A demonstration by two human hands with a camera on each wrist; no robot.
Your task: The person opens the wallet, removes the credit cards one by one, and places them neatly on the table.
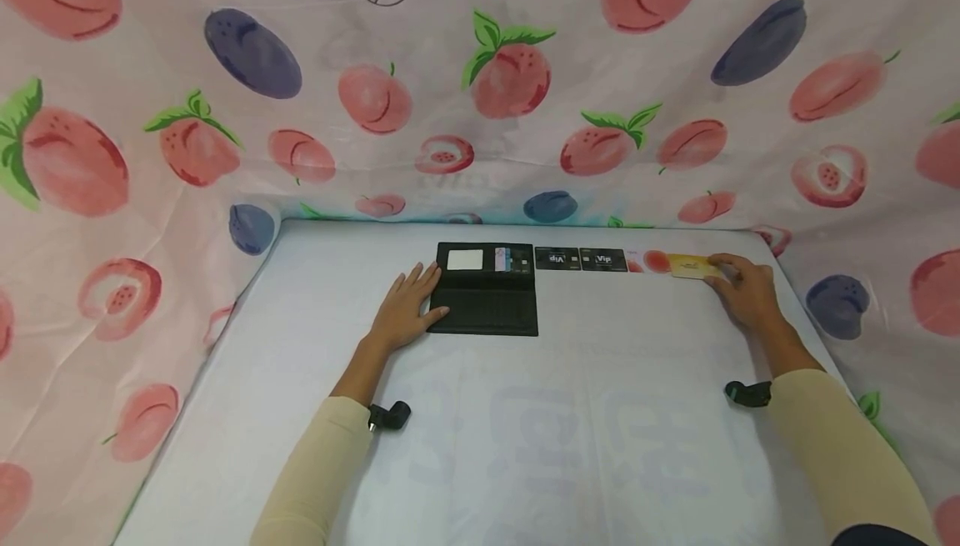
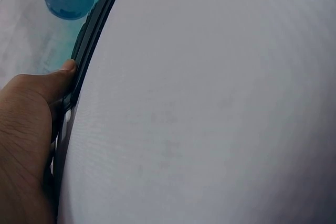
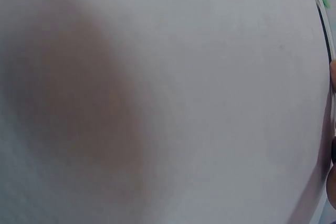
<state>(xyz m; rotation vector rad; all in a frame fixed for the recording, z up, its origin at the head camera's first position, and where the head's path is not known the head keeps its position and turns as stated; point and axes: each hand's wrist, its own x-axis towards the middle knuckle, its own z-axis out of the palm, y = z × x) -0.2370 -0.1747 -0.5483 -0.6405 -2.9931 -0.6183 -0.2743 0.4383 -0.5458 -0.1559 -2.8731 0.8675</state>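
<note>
An open black card wallet (image 1: 487,311) lies at the back of the white table. Its upper half has a white window and some cards in a pocket. My left hand (image 1: 405,308) rests on its left edge, fingers fairly straight and thumb on the lower half. The left wrist view shows that thumb against the wallet's (image 2: 100,30) dark edge. To the right, my right hand (image 1: 750,292) pinches the right end of a yellow card (image 1: 688,266) between thumb and fingers. In the right wrist view only bits of fingers (image 3: 332,187) show at the right edge.
Two black Vip cards (image 1: 557,258) and a card with a peach print (image 1: 656,261) lie in a row between the wallet and the yellow card. A peach-patterned cloth (image 1: 442,104) hangs behind and beside the white tabletop (image 1: 585,413).
</note>
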